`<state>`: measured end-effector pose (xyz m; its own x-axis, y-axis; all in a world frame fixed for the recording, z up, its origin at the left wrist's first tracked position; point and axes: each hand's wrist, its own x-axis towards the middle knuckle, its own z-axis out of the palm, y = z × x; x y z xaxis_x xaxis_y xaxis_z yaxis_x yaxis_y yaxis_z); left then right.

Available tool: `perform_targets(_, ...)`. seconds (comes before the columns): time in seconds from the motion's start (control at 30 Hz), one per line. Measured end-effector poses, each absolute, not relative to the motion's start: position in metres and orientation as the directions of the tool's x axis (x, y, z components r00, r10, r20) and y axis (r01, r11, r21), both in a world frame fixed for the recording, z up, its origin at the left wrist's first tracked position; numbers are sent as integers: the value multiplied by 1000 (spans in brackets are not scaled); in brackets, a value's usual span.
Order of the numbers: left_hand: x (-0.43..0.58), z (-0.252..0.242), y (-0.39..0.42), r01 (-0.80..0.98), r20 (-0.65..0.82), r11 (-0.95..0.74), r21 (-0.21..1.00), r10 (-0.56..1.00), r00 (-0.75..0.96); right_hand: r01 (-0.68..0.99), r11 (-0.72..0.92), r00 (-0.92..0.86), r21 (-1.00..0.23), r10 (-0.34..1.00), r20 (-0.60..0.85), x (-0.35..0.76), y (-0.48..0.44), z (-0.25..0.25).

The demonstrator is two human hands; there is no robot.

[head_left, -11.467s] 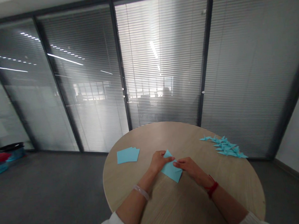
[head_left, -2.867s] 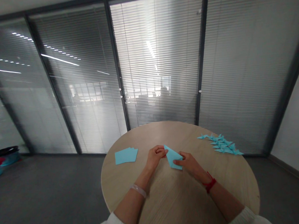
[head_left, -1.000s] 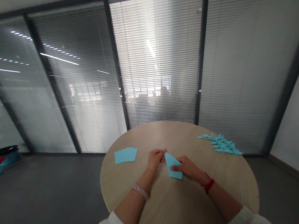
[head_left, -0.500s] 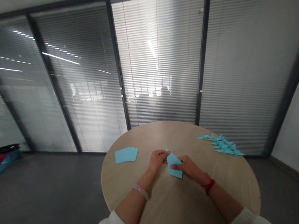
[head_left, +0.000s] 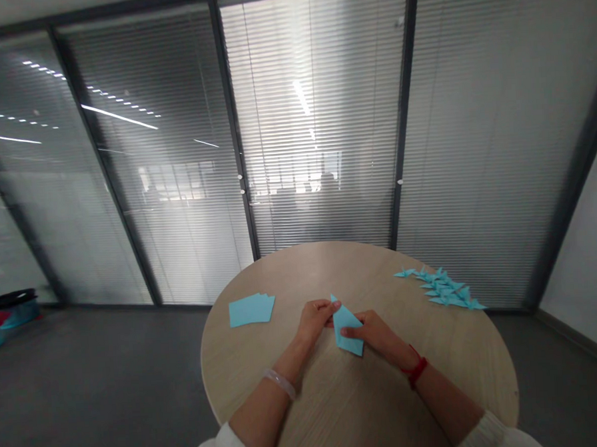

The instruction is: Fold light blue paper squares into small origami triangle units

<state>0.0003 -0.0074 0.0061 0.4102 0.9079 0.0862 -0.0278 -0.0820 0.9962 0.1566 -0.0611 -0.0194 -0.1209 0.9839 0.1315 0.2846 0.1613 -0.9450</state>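
Observation:
A partly folded piece of light blue origami paper [head_left: 353, 346] is held between both hands above the middle of the table. My left hand [head_left: 314, 321] pinches its upper left edge between thumb and fingers. My right hand [head_left: 377, 333] grips it from the right, thumb flat on the front face and the other fingers behind, mostly hidden. The paper has a pointed top and a slanted right edge. To the left lies a small stack of blue paper sheets [head_left: 252, 310]. Several folded blue paper cranes [head_left: 447, 288] lie in a cluster on the right.
The round wooden table [head_left: 325, 265] has its far edge close to a glass partition with blinds [head_left: 323, 215]. On the floor at the far left are blue and red bags or bins [head_left: 13, 310], too blurred to name exactly.
Hardly anything differs: both hands keep the same hold on the folded paper. The whole view has shifted very slightly.

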Motion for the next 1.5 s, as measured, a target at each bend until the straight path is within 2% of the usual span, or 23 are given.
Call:
perform_targets(0.27, -4, 0, -2, 85, 149, -198, 976, 905, 397, 286, 181, -163, -941, 977, 138, 153, -62, -20)
perform_targets(0.6, 0, -4, 3, 36, 92, -124, 992, 876, 473, 253, 166, -98, -953, 984, 146, 156, -61, -20)
perform_targets(0.9, -2, -7, 0, 224, 243, -348, 910, 888, 390, 253, 149, -110, -956, 986, 125, 154, -60, -22)
perform_targets(1.03, 1, -4, -3, 195, 241, -331, 923, 895, 375, 242, 152, -100, -958, 986, 131, 156, -60, -20)
perform_targets(1.27, 1, -1, -3, 66, 172, -234, 970, 852, 495, 232, 153, -27, -961, 988, 151, 159, -59, -20)
perform_targets(1.5, 2, -1, -4, 67, 215, -272, 960, 870, 444, 250, 150, -22, -957, 989, 149, 160, -56, -24)
